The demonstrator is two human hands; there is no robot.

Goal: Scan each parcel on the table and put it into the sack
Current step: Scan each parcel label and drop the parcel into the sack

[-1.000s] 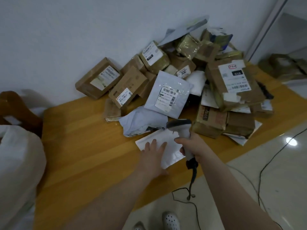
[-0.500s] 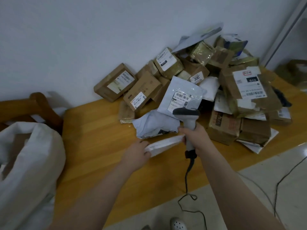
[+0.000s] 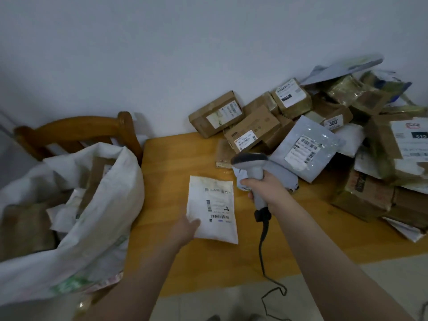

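Head view, looking down. Pinching white mailer [image 3: 212, 209] at its near left corner with left hand [image 3: 185, 228], thumb on top, label and barcodes facing up, over wooden table [image 3: 176, 163]. Gripping grey scanner [image 3: 251, 163] by the handle with right hand [image 3: 266, 188], just right of the mailer, cable [image 3: 262, 251] trailing off the table edge. Open white sack [image 3: 111, 205] at left, boxes inside, in front of chair [image 3: 76, 128]. Heap of parcels [image 3: 301, 135] against the wall at right.
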